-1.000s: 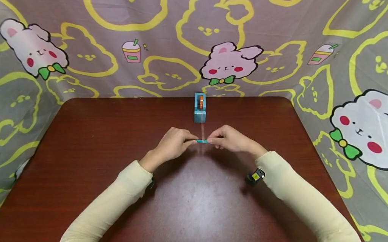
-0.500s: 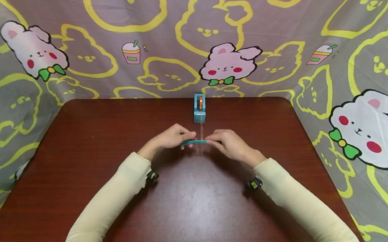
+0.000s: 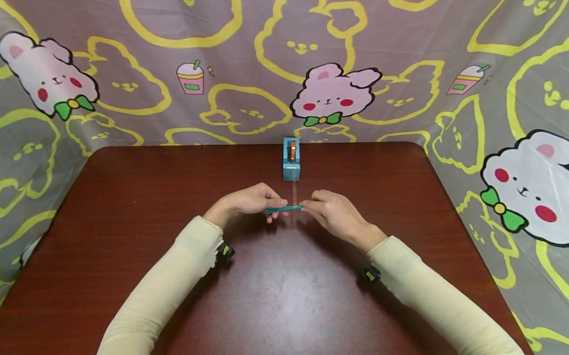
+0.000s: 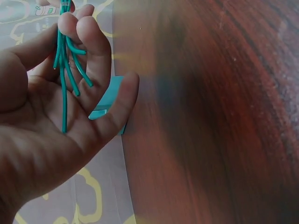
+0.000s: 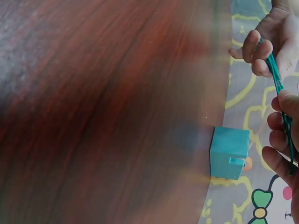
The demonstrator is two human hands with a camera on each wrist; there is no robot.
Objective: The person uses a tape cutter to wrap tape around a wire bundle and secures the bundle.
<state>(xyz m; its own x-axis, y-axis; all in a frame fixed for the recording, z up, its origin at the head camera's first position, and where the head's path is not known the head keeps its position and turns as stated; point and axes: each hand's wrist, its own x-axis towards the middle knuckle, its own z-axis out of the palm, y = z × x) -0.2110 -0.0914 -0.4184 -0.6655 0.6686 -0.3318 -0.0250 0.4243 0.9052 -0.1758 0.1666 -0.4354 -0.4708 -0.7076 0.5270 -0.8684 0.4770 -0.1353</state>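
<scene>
A thin bundle of green wires (image 3: 289, 207) is stretched between both hands above the table. My left hand (image 3: 245, 200) pinches one end between thumb and fingers; in the left wrist view loose wire ends (image 4: 64, 105) fan out over its palm. My right hand (image 3: 340, 216) pinches the bundle farther along, and more wires (image 5: 286, 123) run past its fingers. A shiny clear patch is visible on the bundle between the hands in the right wrist view. Beyond the hands stands a blue tape dispenser (image 3: 291, 172) with an orange wheel.
A pale strip (image 3: 294, 192) runs from the dispenser towards the hands; I cannot tell whether it is tape or a reflection. The dark red wooden table (image 3: 274, 310) ends at a patterned curtain (image 3: 244, 46) at the back and sides.
My left hand has shifted left along the bundle and turned palm upward, showing more green wire. My right hand keeps its pinch, with its fingers slightly rearranged.
</scene>
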